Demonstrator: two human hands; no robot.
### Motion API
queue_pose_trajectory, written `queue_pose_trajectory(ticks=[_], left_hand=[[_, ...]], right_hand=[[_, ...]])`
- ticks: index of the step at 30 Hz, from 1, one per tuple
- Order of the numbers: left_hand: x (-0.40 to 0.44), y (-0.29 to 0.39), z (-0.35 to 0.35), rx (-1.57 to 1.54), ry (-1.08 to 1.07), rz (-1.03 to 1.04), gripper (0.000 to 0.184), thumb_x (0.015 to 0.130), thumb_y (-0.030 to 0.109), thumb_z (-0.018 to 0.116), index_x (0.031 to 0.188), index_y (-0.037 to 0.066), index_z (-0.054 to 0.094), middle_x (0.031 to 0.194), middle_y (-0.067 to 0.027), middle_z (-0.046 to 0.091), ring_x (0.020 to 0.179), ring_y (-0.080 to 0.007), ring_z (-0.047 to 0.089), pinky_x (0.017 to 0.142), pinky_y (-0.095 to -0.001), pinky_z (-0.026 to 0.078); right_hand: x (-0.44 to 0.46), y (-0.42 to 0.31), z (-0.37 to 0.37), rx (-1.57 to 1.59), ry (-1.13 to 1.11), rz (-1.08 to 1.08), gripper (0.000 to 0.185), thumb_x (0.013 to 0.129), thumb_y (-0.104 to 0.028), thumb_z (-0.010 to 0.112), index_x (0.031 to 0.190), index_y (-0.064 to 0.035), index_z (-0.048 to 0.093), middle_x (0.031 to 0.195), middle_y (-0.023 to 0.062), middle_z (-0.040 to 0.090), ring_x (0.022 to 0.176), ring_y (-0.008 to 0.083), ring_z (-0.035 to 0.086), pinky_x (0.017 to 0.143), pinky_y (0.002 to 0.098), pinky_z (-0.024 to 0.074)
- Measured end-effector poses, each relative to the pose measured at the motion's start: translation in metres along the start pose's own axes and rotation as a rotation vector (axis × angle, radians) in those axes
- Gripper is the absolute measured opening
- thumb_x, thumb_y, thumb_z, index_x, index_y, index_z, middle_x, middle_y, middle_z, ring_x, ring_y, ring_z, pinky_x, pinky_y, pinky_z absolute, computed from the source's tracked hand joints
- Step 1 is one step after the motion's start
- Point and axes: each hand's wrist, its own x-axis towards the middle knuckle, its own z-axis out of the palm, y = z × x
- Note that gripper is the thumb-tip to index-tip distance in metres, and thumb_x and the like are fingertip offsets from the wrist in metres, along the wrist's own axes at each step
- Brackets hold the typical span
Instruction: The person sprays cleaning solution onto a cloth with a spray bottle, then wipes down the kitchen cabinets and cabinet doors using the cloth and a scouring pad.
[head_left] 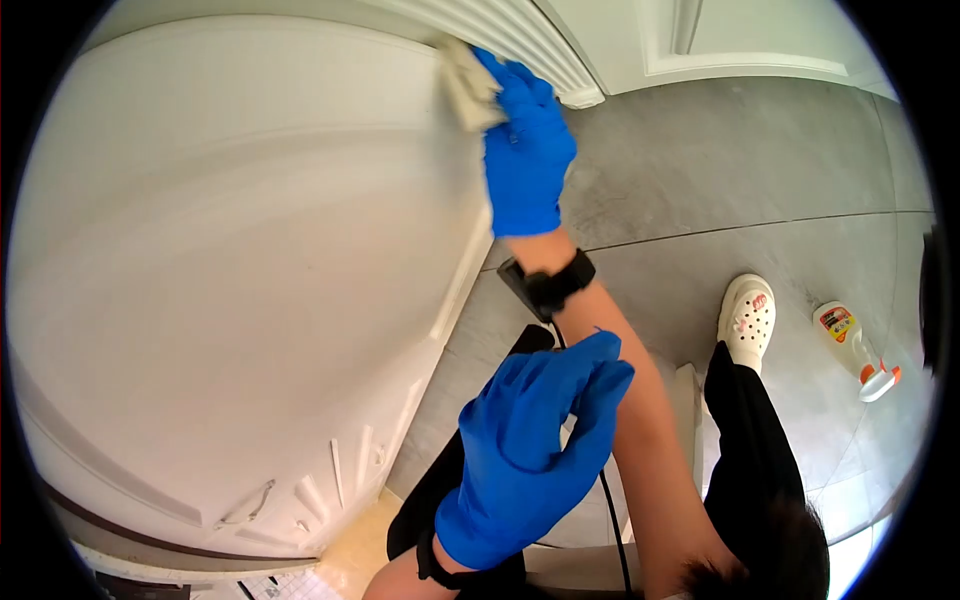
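Cream cloth (468,88) | long axis slants up-left | right fingers (523,88) gripping it | left fingers (592,350) curled, part-open

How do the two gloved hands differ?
The right hand reaches out with a pale cloth against the white surface; the left hand is closer in, fingers bent, no cloth visible. The right has a chunky black band, the left a thinner one. Both wear blue gloves.
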Motion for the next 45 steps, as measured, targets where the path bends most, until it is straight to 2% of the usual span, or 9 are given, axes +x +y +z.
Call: queue_pose_trajectory(ticks=[10, 14, 22, 28, 34, 36, 40, 42, 45], left_hand=[[-0.013, -0.007, -0.027, -0.162, 0.008, -0.323, 0.031, 0.065, -0.006, 0.061, 0.094, 0.004, 0.057, 0.079, -0.0071, 0.06, 0.061, -0.0195, 0.053, 0.058, -0.0266, 0.044], [-0.013, -0.004, -0.024, -0.075, -0.02, -0.165, 0.032, 0.066, -0.003, 0.063, 0.096, 0.004, 0.056, 0.078, -0.0076, 0.059, 0.061, -0.0191, 0.053, 0.056, -0.0266, 0.044], [-0.019, -0.004, -0.012, -0.065, 0.039, -0.009, 0.033, 0.065, -0.001, 0.064, 0.097, 0.004, 0.056, 0.074, -0.007, 0.057, 0.058, -0.0186, 0.052, 0.052, -0.0258, 0.042], [-0.018, -0.004, -0.02, -0.051, -0.043, -0.106, 0.036, 0.064, -0.002, 0.064, 0.098, 0.004, 0.056, 0.07, -0.006, 0.056, 0.056, -0.0178, 0.05, 0.051, -0.0263, 0.041], [-0.012, 0.006, -0.029, -0.125, -0.055, -0.323, 0.03, 0.071, -0.006, 0.05, 0.097, 0.006, 0.06, 0.071, -0.0052, 0.054, 0.061, -0.011, 0.052, 0.059, -0.024, 0.043], [-0.011, 0.011, -0.031, -0.104, -0.08, -0.315, 0.028, 0.071, -0.005, 0.052, 0.096, 0.005, 0.059, 0.069, -0.0058, 0.055, 0.062, -0.0131, 0.054, 0.06, -0.0243, 0.043], [-0.013, 0.012, -0.028, -0.092, -0.113, -0.227, 0.028, 0.07, -0.003, 0.058, 0.096, 0.006, 0.059, 0.076, -0.0074, 0.059, 0.063, -0.0168, 0.055, 0.059, -0.0255, 0.044], [-0.016, 0.012, -0.025, -0.083, -0.117, -0.185, 0.028, 0.07, -0.002, 0.059, 0.097, 0.006, 0.059, 0.079, -0.0074, 0.061, 0.064, -0.0178, 0.055, 0.059, -0.0258, 0.044], [-0.021, 0.016, -0.019, -0.091, -0.115, -0.19, 0.029, 0.069, -0.002, 0.061, 0.096, 0.007, 0.059, 0.081, -0.0063, 0.061, 0.064, -0.0182, 0.055, 0.058, -0.0257, 0.044]], right_hand=[[-0.009, 0.031, -0.009, -0.404, -0.096, -0.205, 0.061, 0.064, 0.007, 0.053, 0.117, -0.022, 0.048, 0.116, 0.0128, 0.047, 0.082, 0.0234, 0.057, 0.063, 0.025, 0.0483], [-0.021, 0.08, -0.021, 0.812, 0.112, 0.829, 0.046, 0.075, 0.003, 0.047, 0.119, -0.0129, 0.046, 0.113, 0.0067, 0.05, 0.088, 0.0155, 0.054, 0.074, 0.024, 0.0432], [-0.022, 0.087, -0.029, 0.016, -0.046, 0.805, 0.023, 0.082, 0.001, 0.043, 0.101, -0.0009, 0.055, 0.088, 0.0041, 0.056, 0.076, 0.0102, 0.049, 0.067, 0.0208, 0.0407], [-0.005, -0.036, -0.002, 0.069, 0.013, -0.124, 0.041, 0.07, 0.011, 0.048, 0.108, -0.0032, 0.054, 0.099, 0.009, 0.057, 0.097, 0.0193, 0.052, 0.08, 0.0266, 0.0422], [0.006, -0.042, 0.022, 0.988, 0.074, 0.584, 0.038, 0.075, 0.0, 0.052, 0.112, -0.0006, 0.048, 0.097, 0.0121, 0.05, 0.085, 0.0198, 0.051, 0.077, 0.0267, 0.0403], [0.006, -0.012, 0.003, -0.124, -0.067, -0.255, 0.047, 0.064, 0.008, 0.049, 0.105, -0.0124, 0.056, 0.114, 0.0145, 0.046, 0.086, 0.0276, 0.053, 0.07, 0.0312, 0.0453], [-0.012, 0.033, -0.007, -0.223, -0.04, -0.087, 0.047, 0.067, 0.01, 0.046, 0.108, -0.0109, 0.053, 0.111, 0.0126, 0.048, 0.091, 0.0235, 0.051, 0.074, 0.0301, 0.0434], [-0.016, 0.049, -0.009, 0.908, 0.231, 0.746, 0.034, 0.074, 0.011, 0.046, 0.104, -0.0047, 0.053, 0.105, 0.0059, 0.05, 0.101, 0.0183, 0.045, 0.087, 0.0275, 0.0368], [-0.038, 0.078, -0.006, 0.166, 0.128, 0.203, 0.026, 0.08, -0.004, 0.05, 0.105, -0.0058, 0.052, 0.102, 0.0029, 0.049, 0.098, 0.0133, 0.043, 0.084, 0.0254, 0.0343]])
